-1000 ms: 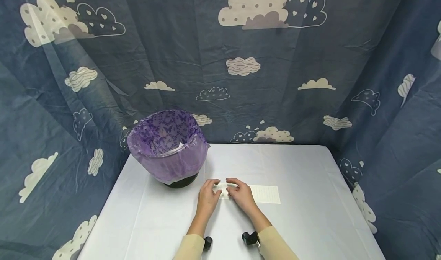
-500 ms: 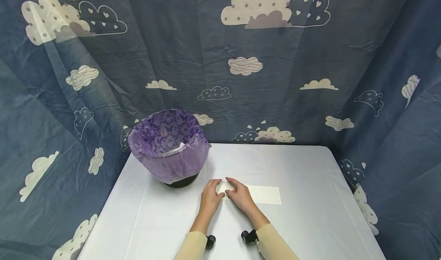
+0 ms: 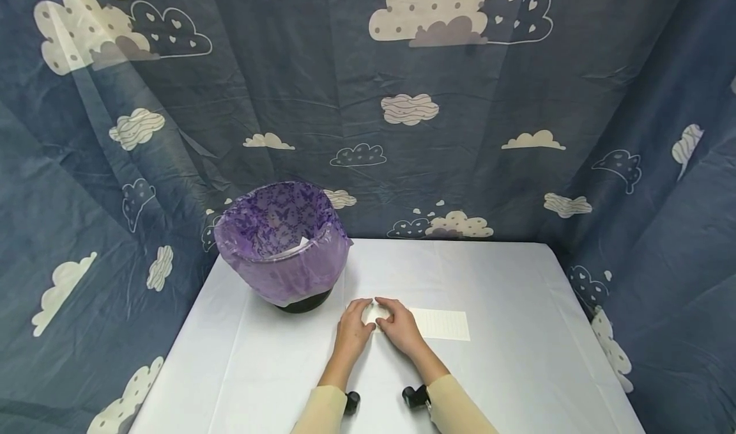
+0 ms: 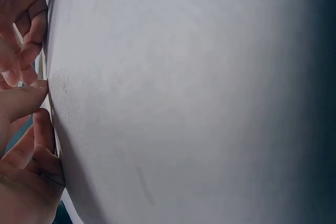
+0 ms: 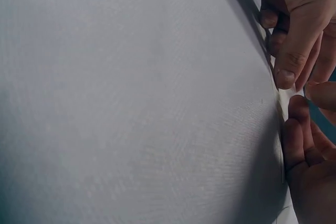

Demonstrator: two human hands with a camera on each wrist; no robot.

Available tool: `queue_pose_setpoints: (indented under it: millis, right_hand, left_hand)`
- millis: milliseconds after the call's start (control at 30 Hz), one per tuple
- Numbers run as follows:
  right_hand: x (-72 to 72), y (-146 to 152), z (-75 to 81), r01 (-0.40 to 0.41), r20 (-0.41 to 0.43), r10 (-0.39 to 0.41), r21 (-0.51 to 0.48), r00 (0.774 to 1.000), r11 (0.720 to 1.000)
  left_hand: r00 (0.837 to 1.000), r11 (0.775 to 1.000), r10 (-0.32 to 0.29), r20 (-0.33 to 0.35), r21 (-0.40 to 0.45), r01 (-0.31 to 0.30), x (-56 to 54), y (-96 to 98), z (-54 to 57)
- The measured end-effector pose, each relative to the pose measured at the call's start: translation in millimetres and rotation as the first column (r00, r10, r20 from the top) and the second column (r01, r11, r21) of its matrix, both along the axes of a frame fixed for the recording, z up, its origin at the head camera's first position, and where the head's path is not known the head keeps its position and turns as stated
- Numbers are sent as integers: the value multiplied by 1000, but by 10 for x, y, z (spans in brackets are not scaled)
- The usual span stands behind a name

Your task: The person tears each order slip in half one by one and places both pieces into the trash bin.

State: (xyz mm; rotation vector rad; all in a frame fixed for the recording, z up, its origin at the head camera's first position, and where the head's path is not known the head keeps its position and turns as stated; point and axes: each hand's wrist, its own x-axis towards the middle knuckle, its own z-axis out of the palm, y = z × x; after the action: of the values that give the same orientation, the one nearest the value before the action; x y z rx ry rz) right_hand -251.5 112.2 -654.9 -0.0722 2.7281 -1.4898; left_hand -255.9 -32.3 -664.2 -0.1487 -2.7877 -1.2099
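Note:
A pale paper strip with faint lines [image 3: 441, 324] lies flat on the white table, partly covered by both hands. My left hand [image 3: 352, 332] is over its left part, the thumb and forefinger set apart in a curve. Facing it, my right hand [image 3: 405, 330] curves the same way, so the fingertips of the two hands almost meet around a small bare patch of the paper. In the left wrist view, bent fingers [image 4: 44, 129] lie low along the surface. The right wrist view shows a thumb [image 5: 287, 72] down at the paper.
At the back left stands a bin lined with a purple bag [image 3: 287, 284], with a white scrap [image 3: 294, 249] inside. The white-covered table [image 3: 506, 293] ends at a dark blue cloud-print curtain [image 3: 322, 69] behind and at the sides.
My left hand has shifted slightly right, bringing the fingertips and thumbs of the two hands closer together. In the last half second they have hardly moved; the strip stays in place.

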Motion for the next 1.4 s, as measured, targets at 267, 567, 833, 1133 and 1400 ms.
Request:
queue_pose_setpoints:
  millis: [267, 567, 833, 1133, 1400]
  right_hand:
    - [-1, -3, -24, 8, -6, -8, -28, 1000, 1000]
    - [8, -13, 2, 1, -14, -1, -13, 1000, 1000]
    - [-8, -2, 41, 29, -17, -29, -21, 999, 999]
    - [-33, 47, 166, 62, -78, -68, -77, 995, 995]
    - [-34, 79, 368, 88, -50, -94, -113, 994, 990]
  left_hand:
    - [1000, 1000, 5, 24, 14, -5, -2, -10, 31]
    - [998, 1000, 22, -63, 8, -22, 14, -29, 37]
    - [999, 994, 24, -29, 105, -20, 13, -43, 75]
    - [997, 982, 0, -78, 190, 14, 16, -18, 214]
    - [994, 974, 1, -111, 227, 24, 3, 2, 410]
